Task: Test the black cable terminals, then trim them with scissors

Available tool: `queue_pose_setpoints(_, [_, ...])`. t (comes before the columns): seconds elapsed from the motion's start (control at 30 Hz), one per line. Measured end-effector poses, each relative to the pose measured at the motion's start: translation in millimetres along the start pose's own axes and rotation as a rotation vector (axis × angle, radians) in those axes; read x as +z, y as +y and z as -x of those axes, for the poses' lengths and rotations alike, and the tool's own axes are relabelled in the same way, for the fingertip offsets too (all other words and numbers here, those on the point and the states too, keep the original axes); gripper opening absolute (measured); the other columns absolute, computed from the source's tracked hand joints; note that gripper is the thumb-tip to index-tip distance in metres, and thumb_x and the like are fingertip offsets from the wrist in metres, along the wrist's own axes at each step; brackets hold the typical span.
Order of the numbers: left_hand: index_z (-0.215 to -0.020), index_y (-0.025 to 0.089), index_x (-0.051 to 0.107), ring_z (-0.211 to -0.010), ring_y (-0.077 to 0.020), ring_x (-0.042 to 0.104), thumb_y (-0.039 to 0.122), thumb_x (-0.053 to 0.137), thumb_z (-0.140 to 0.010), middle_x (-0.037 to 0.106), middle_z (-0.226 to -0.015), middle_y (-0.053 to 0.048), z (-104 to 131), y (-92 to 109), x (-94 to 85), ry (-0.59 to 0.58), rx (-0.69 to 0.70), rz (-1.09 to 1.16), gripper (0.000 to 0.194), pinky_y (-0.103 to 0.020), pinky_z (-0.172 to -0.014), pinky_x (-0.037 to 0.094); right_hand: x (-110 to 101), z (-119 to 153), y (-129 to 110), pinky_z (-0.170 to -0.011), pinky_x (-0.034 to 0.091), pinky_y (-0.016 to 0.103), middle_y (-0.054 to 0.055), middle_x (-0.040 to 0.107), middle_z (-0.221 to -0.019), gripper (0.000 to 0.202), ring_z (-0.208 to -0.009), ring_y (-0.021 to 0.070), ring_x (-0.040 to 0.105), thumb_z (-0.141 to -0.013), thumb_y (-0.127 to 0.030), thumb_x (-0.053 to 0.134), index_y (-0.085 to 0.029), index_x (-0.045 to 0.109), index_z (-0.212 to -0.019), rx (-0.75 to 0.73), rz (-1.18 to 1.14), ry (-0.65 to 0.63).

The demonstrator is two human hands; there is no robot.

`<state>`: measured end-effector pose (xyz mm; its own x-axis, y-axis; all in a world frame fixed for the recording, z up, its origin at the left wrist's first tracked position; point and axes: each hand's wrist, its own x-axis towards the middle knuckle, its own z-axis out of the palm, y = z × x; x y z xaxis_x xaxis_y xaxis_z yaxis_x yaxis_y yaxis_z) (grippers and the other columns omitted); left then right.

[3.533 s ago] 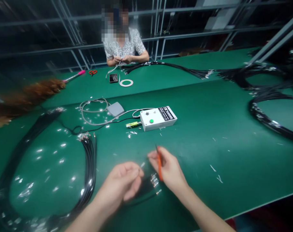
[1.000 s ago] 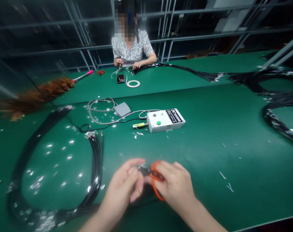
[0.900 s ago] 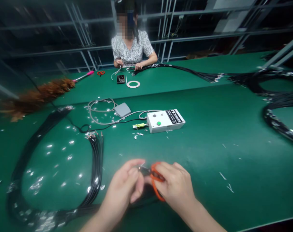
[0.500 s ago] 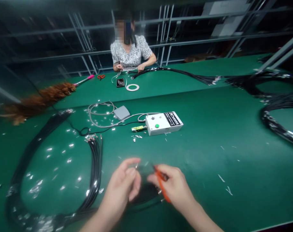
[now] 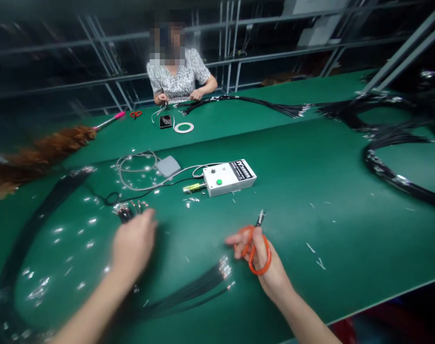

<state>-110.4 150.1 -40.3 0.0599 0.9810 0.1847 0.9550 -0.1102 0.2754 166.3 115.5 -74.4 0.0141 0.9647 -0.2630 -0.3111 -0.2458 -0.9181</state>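
Observation:
My left hand reaches over a group of black cables whose bare, coppery ends stick up beyond its knuckles. Its fingers are turned away and blurred, so their grip is hidden. My right hand holds a pair of scissors with orange handles; the blades point up and away from me. A finger of that hand stretches out to the left. Between my hands, a second fan of black cables lies on the green table with light-coloured ends, one cable slightly apart from the others.
Beyond my hands stands a white box with a green button, and a grey pedal on a cord. Scraps litter the mat. A co-worker sits opposite handling cables. Coiled black cables lie at right, a brown duster at left.
My left hand has moved left and away from me, from beside the right hand to the upright cable ends. My right hand has turned, lifting the scissors' blades upward. The view has shifted slightly.

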Motion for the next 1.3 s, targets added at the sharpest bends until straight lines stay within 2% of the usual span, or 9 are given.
queue_pose_setpoints(0.1, [-0.094,0.022,0.068,-0.086,-0.0221,0.063,0.023,0.058,-0.087,0.068,-0.092,-0.005,40.4,46.5,21.1,-0.228,0.234,0.121,0.012,-0.029,-0.079,0.048,2.5,-1.0,-2.0,-0.064,0.044,0.029,0.007,0.074,-0.082,0.051,-0.059,0.014,0.058,-0.089,-0.066,0.044,-0.019,0.057,-0.074,-0.012,-0.012,0.018])
queue_pose_setpoints(0.2, [-0.106,0.017,0.062,-0.093,-0.0254,0.06,0.012,0.042,-0.091,0.065,-0.1,-0.012,61.2,79.2,31.3,-0.436,0.235,0.209,0.026,-0.037,-0.082,0.048,5.6,0.7,-4.6,-0.063,0.044,0.028,0.006,0.073,-0.079,0.05,-0.058,0.0138,0.057,-0.088,-0.066,0.045,-0.019,0.056,-0.072,-0.017,-0.013,0.003])
queue_pose_setpoints(0.37, [-0.09,0.017,0.057,-0.09,-0.0254,0.055,0.007,0.042,-0.085,0.06,-0.091,-0.01,52.5,85.6,25.0,-0.6,0.171,0.27,0.018,-0.039,-0.08,0.046,7.1,6.2,-4.2,-0.067,0.047,0.029,0.005,0.073,-0.08,0.044,-0.06,0.0135,0.06,-0.087,-0.061,0.054,-0.019,0.058,-0.074,-0.044,0.002,0.049])
queue_pose_setpoints(0.67, [-0.095,0.018,0.054,-0.09,-0.0224,0.056,0.008,0.04,-0.086,0.058,-0.094,-0.008,56.7,83.3,18.3,-0.585,0.087,0.541,0.019,-0.036,-0.082,0.044,9.3,1.8,-0.2,-0.06,0.047,0.025,0.009,0.074,-0.098,0.046,-0.075,0.017,0.069,-0.088,-0.062,0.051,-0.018,0.066,-0.09,-0.08,-0.002,0.172])
queue_pose_setpoints(0.87, [-0.082,0.019,0.051,-0.075,-0.0171,0.053,0.015,0.047,-0.087,0.056,-0.08,-0.002,56.3,77.6,14.0,-0.507,-0.009,0.773,0.007,-0.028,-0.071,0.042,28.6,1.4,0.3,-0.073,0.055,0.032,0.01,0.072,-0.102,0.048,-0.084,0.0199,0.071,-0.085,-0.065,0.052,-0.019,0.064,-0.091,-0.024,-0.033,0.013])
queue_pose_setpoints(1.07, [-0.101,0.021,0.063,-0.087,-0.0174,0.058,0.03,0.047,-0.095,0.065,-0.096,-0.005,52.8,81.7,-4.6,-0.475,-0.039,0.991,0.019,-0.027,-0.08,0.045,13.4,33.0,4.8,-0.068,0.054,0.033,0.005,0.069,-0.081,0.038,-0.074,0.0197,0.07,-0.088,-0.057,0.055,-0.019,0.058,-0.09,0.211,0.221,-0.253])
queue_pose_setpoints(1.13, [-0.097,0.02,0.067,-0.077,-0.0166,0.06,0.034,0.05,-0.095,0.066,-0.087,-0.005,51.9,83.7,-5.8,-0.484,-0.084,1.011,0.022,-0.026,-0.072,0.046,9.1,38.3,-2.2,-0.073,0.053,0.035,0.005,0.068,-0.085,0.033,-0.078,0.0205,0.068,-0.086,-0.052,0.06,-0.019,0.056,-0.087,0.17,0.269,-0.242])
queue_pose_setpoints(1.2, [-0.089,0.019,0.068,-0.065,-0.0156,0.058,0.036,0.053,-0.093,0.065,-0.075,-0.003,52.2,85.4,-4.4,-0.481,-0.139,1.02,0.023,-0.025,-0.062,0.046,11.8,37.7,-12.2,-0.08,0.05,0.034,0.005,0.067,-0.091,0.028,-0.085,0.0204,0.065,-0.082,-0.044,0.068,-0.021,0.052,-0.08,0.021,0.265,-0.131])
queue_pose_setpoints(1.3, [-0.08,0.019,0.068,-0.06,-0.0153,0.058,0.036,0.057,-0.09,0.064,-0.068,-0.002,53.9,87.8,-2.1,-0.45,-0.171,0.98,0.023,-0.025,-0.058,0.045,27.6,32.1,-23.8,-0.074,0.048,0.03,0.0,0.064,-0.086,0.03,-0.078,0.0166,0.061,-0.078,-0.036,0.073,-0.022,0.047,-0.075,-0.071,0.138,-0.083])
